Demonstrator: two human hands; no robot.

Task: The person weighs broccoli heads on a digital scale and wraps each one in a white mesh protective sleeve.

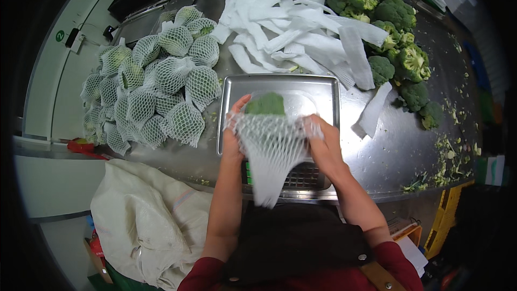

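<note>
In front of me a white foam net sleeve [269, 143] is stretched wide at its upper end, with its narrow tail hanging toward me. A green broccoli head [265, 104] shows at the sleeve's mouth, partly covered by the netting. My left hand [234, 129] grips the left side of the sleeve, beside the broccoli. On the opposite side, my right hand [325, 143] has its fingers closed on the sleeve's edge. Motion blurs the netting a little. Beneath my hands sits a scale with a steel tray [226, 89]; its keypad [302, 177] is partly hidden.
Netted broccoli heads [161, 83] are piled at the left. Flat white foam sleeves [291, 27] lie heaped at the back, with bare broccoli [396, 16] at the right. A white woven sack [142, 215] hangs at the near left. Green scraps [447, 156] litter the right edge.
</note>
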